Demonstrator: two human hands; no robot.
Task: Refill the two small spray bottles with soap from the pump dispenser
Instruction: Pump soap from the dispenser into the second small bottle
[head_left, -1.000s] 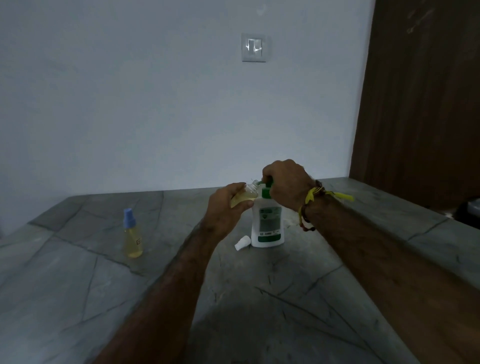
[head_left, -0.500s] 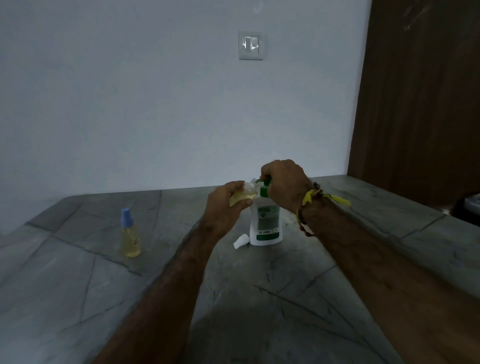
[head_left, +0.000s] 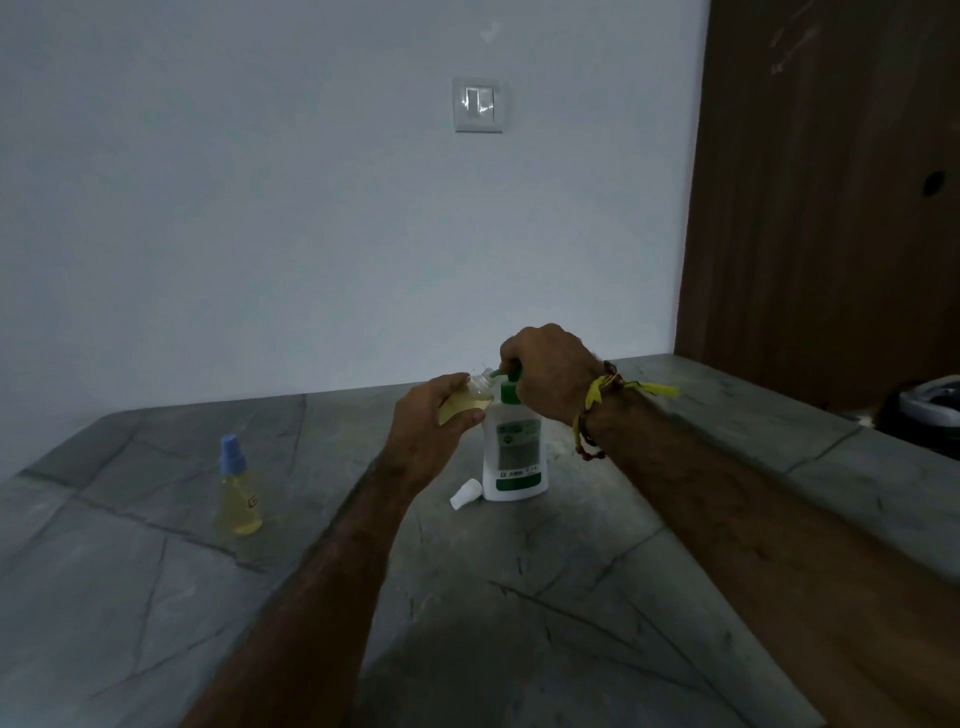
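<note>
A grey stone bench (head_left: 519, 623) fills the near scene below a pale wall. A white pump dispenser (head_left: 514, 452) with a green label stands upright at the centre. The right hand (head_left: 550, 371) curls its grip over the green pump head. The left hand (head_left: 431, 426) holds an uncapped spray bottle (head_left: 470, 400) of yellow liquid, tilted, its mouth at the nozzle. A second, blue-capped spray bottle (head_left: 239, 493) stands far left. A small white cap (head_left: 466, 492) lies just left of the dispenser's base.

Your right hand (head_left: 550, 371) hides most of the green pump head (head_left: 508, 378); your left hand (head_left: 428, 434) covers much of the small bottle (head_left: 470, 402). The dispenser (head_left: 514, 457) label is unreadable.
</note>
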